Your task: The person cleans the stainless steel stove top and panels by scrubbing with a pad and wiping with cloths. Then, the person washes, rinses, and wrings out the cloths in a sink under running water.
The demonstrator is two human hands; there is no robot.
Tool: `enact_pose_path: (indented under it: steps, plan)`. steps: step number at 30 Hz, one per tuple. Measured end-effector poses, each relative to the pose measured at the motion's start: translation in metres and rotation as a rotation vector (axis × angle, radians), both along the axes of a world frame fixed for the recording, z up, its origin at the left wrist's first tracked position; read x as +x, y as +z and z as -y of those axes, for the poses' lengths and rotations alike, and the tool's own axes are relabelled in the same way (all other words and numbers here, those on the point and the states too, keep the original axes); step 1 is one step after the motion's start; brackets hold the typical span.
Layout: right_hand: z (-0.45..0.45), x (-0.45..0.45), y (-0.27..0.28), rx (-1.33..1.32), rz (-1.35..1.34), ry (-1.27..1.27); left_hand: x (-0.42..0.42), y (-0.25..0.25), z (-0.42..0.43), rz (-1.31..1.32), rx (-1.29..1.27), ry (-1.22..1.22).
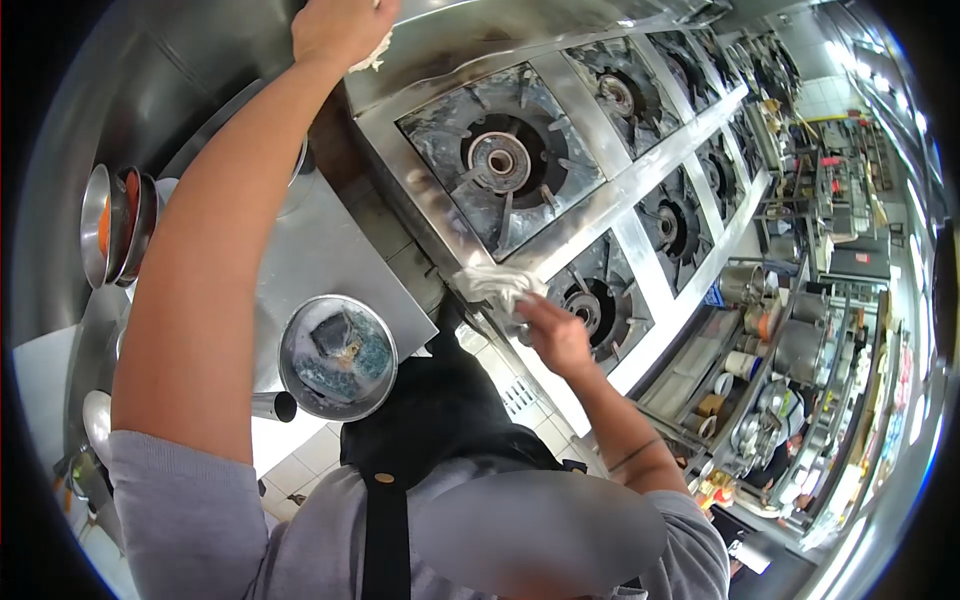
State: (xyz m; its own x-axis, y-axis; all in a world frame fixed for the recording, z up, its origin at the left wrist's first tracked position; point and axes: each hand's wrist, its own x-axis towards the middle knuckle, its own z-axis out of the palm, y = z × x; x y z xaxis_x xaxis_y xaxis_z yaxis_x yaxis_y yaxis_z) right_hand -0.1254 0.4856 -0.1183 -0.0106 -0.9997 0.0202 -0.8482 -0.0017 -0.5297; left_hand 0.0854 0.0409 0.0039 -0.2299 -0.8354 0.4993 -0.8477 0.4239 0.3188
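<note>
At the near edge of the gas range (640,170), the right hand (560,338) grips a white cloth (492,283); near its far left corner, the left hand (338,32), partly cut off, appears closed on pale fabric (374,54). Risk: loose folds could snag on a burner grate (507,217).

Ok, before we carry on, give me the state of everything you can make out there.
Right hand: closed on white cloth
White cloth: bunched, at the stove's edge
Left hand: raised, partly out of frame, pale cloth against it
Large burner: no flame visible, no pot on it
Metal pot: uncovered, holding foamy liquid and blue-green material
</note>
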Motion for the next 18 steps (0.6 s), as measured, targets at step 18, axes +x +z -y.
enact_pose_path:
  steps: [18]
  plan:
    - [0.105,0.045,-0.053,-0.265,-0.135,0.173,0.003,-0.027,0.038,0.194,0.028,0.067]
